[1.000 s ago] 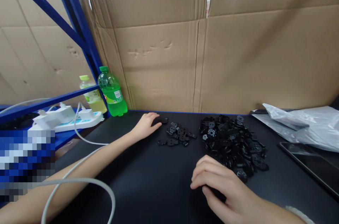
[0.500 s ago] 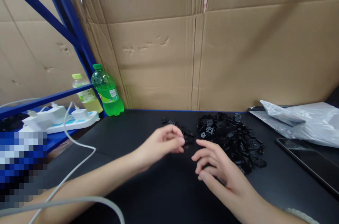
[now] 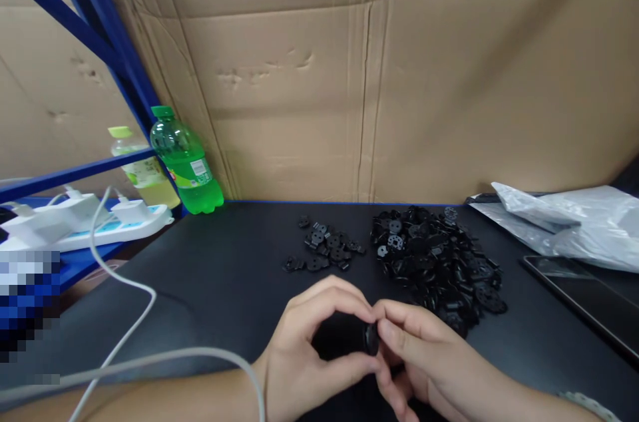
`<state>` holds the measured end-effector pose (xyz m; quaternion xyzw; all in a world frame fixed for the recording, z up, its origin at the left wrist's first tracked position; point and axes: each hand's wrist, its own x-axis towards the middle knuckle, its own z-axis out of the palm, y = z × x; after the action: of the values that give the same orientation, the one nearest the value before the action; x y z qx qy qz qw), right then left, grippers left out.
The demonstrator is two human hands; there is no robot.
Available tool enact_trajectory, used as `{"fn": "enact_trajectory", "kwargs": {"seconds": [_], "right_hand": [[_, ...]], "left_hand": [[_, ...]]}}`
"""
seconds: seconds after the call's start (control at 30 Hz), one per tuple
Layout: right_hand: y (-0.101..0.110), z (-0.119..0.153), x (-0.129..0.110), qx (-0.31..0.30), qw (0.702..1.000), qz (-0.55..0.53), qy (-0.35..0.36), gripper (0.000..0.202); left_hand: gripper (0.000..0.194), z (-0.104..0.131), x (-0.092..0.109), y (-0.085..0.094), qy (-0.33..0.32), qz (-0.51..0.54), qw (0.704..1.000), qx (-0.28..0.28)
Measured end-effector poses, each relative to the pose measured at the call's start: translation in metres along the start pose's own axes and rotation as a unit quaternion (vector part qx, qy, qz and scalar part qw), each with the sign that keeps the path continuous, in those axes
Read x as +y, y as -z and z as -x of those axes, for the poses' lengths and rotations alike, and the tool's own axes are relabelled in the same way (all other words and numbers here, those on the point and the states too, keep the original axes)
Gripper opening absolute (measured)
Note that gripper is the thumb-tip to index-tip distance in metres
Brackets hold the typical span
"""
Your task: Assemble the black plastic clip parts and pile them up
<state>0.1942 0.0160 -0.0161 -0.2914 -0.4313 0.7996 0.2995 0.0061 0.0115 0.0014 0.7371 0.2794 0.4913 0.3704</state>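
Close in front of me, my left hand [image 3: 319,342] pinches a small round black plastic part [image 3: 371,339] between thumb and fingertips. On its other side, my right hand [image 3: 417,355] is closed on the same part, its thumb and forefinger pressed against the edge. The fingers cover much of the part. Beyond the right hand rises a large heap of black plastic parts [image 3: 434,262], some round with holes. To its left, past my left hand, lies a smaller loose group of similar black parts [image 3: 329,247].
A dark phone or tablet [image 3: 584,302] and a silvery plastic bag [image 3: 594,229] lie at the right. Green and pale yellow bottles [image 3: 192,172] stand far left beside a white power strip [image 3: 94,225]. A grey cable [image 3: 200,354] crosses my left forearm. Cardboard [image 3: 289,102] walls the back.
Both hands have come together nearer to me and now grip a black part between them. The smaller group of parts shows fully. The view has shifted slightly.
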Motion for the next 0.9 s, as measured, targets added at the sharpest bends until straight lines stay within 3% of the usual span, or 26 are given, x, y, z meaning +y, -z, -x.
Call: {"fn": "enact_trajectory", "kwargs": {"seconds": [0.27, 0.43, 0.73, 0.9], "right_hand": [[-0.001, 0.002, -0.004, -0.035, 0.999, 0.006, -0.01, 0.051], [-0.004, 0.002, -0.008, -0.069, 0.993, 0.095, 0.029, 0.047], [-0.012, 0.011, -0.015, -0.021, 0.967, 0.254, 0.013, 0.062], [-0.015, 0.016, -0.016, -0.009, 0.961, 0.276, 0.013, 0.07]], "left_hand": [[0.038, 0.003, 0.001, -0.003, -0.027, -0.04, 0.999, 0.008], [0.039, 0.0, 0.001, -0.004, -0.059, -0.048, 0.997, 0.004], [0.041, 0.003, 0.01, -0.006, -0.04, -0.046, 0.998, -0.001], [0.036, 0.002, 0.01, -0.005, -0.016, -0.004, 1.0, 0.005]]}}
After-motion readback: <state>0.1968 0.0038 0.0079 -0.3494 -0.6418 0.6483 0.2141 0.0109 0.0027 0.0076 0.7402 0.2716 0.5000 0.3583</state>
